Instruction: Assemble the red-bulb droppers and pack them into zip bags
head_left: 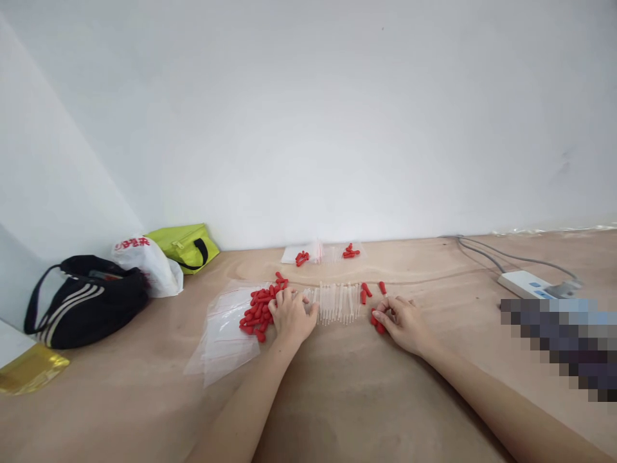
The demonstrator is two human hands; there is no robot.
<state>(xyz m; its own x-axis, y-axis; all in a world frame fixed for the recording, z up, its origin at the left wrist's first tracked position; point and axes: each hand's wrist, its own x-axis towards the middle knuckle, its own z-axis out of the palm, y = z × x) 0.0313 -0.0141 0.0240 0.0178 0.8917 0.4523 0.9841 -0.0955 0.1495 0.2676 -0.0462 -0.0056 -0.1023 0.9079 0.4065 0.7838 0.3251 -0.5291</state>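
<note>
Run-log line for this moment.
left hand: at red pile | right hand: at loose red pieces, grip unclear | clear tubes: row between hands | clear bags: left of left hand

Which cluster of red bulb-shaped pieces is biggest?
The heap of red bulb-shaped pieces by the left hand, partly over clear plastic bags; the other clusters hold only a few each.

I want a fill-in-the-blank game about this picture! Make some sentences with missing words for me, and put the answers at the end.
1. The big pile of little bulbs next to the left hand is ____ in colour.
2. A row of see-through tubes lies ____ the left hand and the right hand.
3. Of the two hands, the power strip is nearer the ____ one.
4. The white plastic bag sits between the lime-green bag and the ____ bag.

Missing words: red; between; right; black.
</note>
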